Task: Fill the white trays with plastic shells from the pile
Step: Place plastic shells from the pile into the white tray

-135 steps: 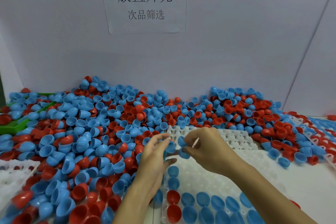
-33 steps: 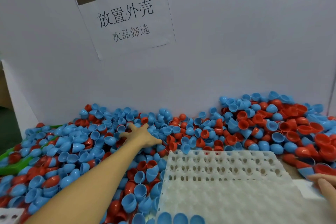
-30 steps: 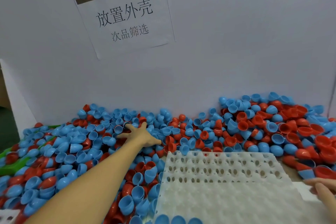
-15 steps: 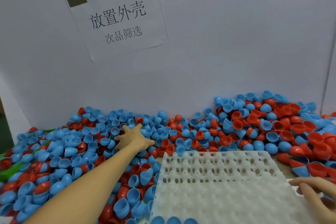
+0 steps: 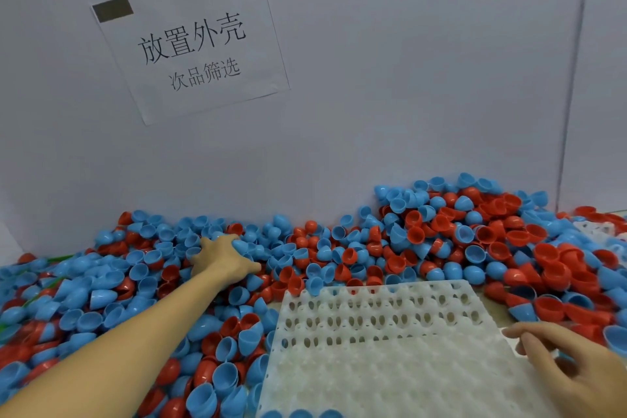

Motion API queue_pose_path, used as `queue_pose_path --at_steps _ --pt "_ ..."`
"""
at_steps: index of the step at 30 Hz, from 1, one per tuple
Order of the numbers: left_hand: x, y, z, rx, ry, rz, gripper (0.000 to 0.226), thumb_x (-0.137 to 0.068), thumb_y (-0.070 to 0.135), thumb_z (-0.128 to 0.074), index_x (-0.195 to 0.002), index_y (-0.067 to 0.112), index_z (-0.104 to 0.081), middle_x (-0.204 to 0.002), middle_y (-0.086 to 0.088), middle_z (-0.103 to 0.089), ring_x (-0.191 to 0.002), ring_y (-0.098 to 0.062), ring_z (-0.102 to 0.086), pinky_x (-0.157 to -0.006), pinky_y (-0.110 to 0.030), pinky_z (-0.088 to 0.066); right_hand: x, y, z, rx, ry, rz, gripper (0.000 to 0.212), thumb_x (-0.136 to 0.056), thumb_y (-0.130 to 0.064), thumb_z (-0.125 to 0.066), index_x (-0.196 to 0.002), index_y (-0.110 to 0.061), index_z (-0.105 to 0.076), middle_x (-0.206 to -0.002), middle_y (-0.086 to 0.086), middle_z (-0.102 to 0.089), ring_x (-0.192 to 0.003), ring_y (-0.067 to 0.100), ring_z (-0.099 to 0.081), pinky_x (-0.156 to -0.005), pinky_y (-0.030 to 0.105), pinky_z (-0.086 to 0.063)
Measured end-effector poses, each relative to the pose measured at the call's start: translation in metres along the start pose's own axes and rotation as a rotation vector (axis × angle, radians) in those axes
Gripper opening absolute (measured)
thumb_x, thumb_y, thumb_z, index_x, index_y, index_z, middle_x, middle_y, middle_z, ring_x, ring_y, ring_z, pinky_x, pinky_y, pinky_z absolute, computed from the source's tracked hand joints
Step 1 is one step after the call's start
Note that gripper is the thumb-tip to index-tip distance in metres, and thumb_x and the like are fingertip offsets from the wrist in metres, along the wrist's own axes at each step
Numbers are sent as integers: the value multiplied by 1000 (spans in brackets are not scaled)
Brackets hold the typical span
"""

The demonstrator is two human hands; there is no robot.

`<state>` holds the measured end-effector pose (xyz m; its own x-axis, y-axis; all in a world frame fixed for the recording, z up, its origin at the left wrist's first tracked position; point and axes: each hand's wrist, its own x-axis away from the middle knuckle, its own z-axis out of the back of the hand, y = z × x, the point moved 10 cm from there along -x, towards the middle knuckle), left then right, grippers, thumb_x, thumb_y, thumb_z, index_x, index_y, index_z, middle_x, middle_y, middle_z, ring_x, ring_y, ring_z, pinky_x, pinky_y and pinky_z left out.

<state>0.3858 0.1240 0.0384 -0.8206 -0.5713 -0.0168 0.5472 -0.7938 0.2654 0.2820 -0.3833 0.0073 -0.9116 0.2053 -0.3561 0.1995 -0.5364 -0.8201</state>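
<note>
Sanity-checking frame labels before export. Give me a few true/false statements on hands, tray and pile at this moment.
1. The left hand is reaching into the pile of shells, fingers curled around blue shells. True.
2. The right hand is holding a red shell above the tray. False: it rests at the right edge of the white tray with nothing visibly in it.
3. Most of the tray's visible pockets are empty. True; only a few blue shells show at its near edge.
4. The pile holds only blue shells. False: red and blue are mixed.
5. A paper sign is stuck to the wall behind the pile. True.
</note>
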Motion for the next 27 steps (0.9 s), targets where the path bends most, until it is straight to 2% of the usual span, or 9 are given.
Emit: queue_pose_path --at_steps 2,6,9,11,15,18,20,23,27 --pt "5 2 4 -12 -6 -14 76 -70 52 -83 -137 34 -52 -151 -16 -34 -122 -39 -53 -92 -43 -55 1 -1 1 -15 3 -5 38 -82 13 -67 -74 -23 -75 -64 5 -68 -77 11 -59 -61 29 -46" --pt "10 5 11 140 -9 -63 37 -72 43 -82 -96 26 -59 -124 -9 -57 -112 -30 -56 -91 -43 -55 2 -1 1 -27 1 -13 38 -83 13 -66 -73 -23 -74 -66 3 -68 -78 13 -58 -62 29 -46" --pt "8 1 14 353 -28 -78 31 -71 35 -84 -88 18 -64 -106 -8 -67 -104 -28 -61 -91 -46 -55 3 -2 -1 -7 -16 -21 38 -83 13 -66 -72 -22 -74 -66 1 -68 -68 19 -57 -60 27 -45" --pt "6 -2 17 480 -33 -80 28 -70 30 -84 -80 16 -61 -95 -8 -68 -95 -25 -63 -88 -44 -56 3 -4 -1 8 -18 -23 38 -82 14 -66 -71 -22 -74 -65 2 -68 -73 14 -58 -60 27 -45" --pt "4 -4 24 643 -21 -94 26 -72 23 -82 -72 18 -57 -74 1 -63 -77 -17 -59 -67 -31 -49 2 -7 -1 23 -22 -35 35 -82 14 -66 -72 -19 -74 -65 3 -68 -66 17 -59 -61 26 -45" --pt "1 -8 27 794 -24 -76 22 -76 22 -80 -79 16 -60 -78 1 -62 -75 -16 -56 -62 -27 -45 3 -9 -1 23 -22 -41 34 -83 13 -65 -76 -19 -75 -67 5 -68 -68 19 -59 -64 24 -45" --pt "1 -12 28 881 -34 -35 23 -77 25 -80 -91 14 -65 -89 0 -65 -81 -16 -57 -66 -30 -47 4 -10 1 13 -7 -45 34 -84 13 -65 -77 -19 -75 -67 5 -69 -75 15 -59 -65 24 -45" --pt "2 -20 26 998 -45 38 25 -78 29 -80 -92 20 -63 -95 0 -63 -84 -15 -56 -72 -35 -47 5 -9 1 -2 -9 -50 32 -86 13 -63 -78 -16 -74 -69 7 -69 -68 20 -57 -66 25 -44" --pt "12 -33 15 1187 -134 166 34 -77 34 -81 -99 18 -60 -103 -10 -67 -91 -27 -63 -81 -42 -54 4 -6 0 -7 -15 -52 31 -87 13 -61 -79 -15 -73 -72 8 -68 -73 28 -60 -65 25 -44"
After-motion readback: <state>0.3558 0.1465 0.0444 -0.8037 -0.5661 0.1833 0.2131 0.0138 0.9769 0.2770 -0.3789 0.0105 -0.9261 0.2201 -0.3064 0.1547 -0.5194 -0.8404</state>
